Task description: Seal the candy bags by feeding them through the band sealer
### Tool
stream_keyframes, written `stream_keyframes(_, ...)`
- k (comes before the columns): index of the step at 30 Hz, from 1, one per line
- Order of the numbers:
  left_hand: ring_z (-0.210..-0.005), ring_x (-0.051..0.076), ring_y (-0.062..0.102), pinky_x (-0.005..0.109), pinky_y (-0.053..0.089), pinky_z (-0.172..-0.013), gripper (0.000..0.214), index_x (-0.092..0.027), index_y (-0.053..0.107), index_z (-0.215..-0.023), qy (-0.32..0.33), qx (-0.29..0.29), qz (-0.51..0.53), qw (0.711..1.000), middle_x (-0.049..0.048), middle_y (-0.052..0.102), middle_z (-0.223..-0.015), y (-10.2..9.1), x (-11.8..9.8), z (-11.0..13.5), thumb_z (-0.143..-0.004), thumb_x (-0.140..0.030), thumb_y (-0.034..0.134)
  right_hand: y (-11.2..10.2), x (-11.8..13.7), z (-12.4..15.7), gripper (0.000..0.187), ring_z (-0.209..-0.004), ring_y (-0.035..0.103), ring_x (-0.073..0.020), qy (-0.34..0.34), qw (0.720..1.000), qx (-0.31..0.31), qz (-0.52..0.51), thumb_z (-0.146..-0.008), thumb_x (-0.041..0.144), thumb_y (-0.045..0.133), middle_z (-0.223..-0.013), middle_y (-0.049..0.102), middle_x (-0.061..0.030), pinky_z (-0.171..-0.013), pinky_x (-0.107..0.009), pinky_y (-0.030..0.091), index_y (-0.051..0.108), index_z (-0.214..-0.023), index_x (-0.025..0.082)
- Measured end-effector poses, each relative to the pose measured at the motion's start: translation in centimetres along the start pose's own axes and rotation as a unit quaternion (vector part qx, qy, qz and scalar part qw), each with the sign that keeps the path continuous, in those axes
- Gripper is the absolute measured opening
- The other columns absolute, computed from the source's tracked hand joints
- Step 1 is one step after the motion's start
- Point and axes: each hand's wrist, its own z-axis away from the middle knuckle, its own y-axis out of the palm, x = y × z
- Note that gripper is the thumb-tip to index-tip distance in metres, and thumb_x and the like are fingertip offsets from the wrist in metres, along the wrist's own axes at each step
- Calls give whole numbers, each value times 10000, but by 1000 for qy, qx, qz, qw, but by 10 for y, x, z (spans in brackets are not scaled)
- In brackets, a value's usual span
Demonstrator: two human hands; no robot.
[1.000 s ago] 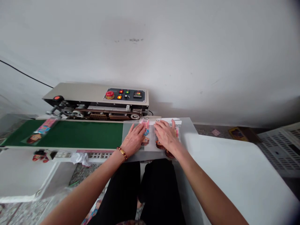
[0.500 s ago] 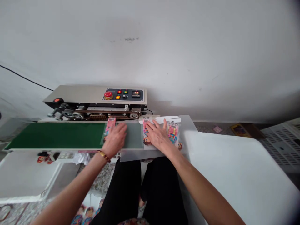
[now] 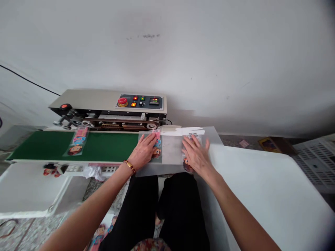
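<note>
My left hand lies flat, fingers stretched, over a clear plastic packet with a pink label and a cartoon figure. This packet is at the right end of the green conveyor belt, just in front of the band sealer. My right hand spreads its fingers over a second cartoon packet on the translucent sheet, hiding most of it. A third packet rests slightly tilted on the belt, left of both hands and touched by neither.
White strips lie at the sheet's back edge. A white surface extends at the right, beside a white slatted crate. A white bin stands below the belt at the left. The wall rises behind the sealer.
One packet has moved left along the belt, away from my left hand. My left hand has shifted right onto another packet. My right hand has moved right onto the rightmost packet.
</note>
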Motion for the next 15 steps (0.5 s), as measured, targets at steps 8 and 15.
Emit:
stream_keyframes(8, -1447, 269, 459, 576, 273, -1233, 423, -225, 507, -1402, -56, -21, -46, 997, 114, 534, -1517, -25, 64, 43, -1020, -294, 341, 3, 61, -62, 343, -1441, 355, -313, -65, 995, 31, -70, -1060, 235, 458, -1492, 521, -116, -1181, -741, 80, 567, -1384, 219)
stream_keyframes(15, -1406, 243, 509, 513, 284, -1257, 381, -157, 591, -1327, 2, -68, -13, 998, 136, 611, -1433, -13, 5, 17, -1024, -214, 366, -8, 29, -34, 363, -1406, 411, -326, -8, 998, 15, -64, -1062, 192, 410, -1479, 537, -104, -1173, -750, 63, 590, -1376, 220)
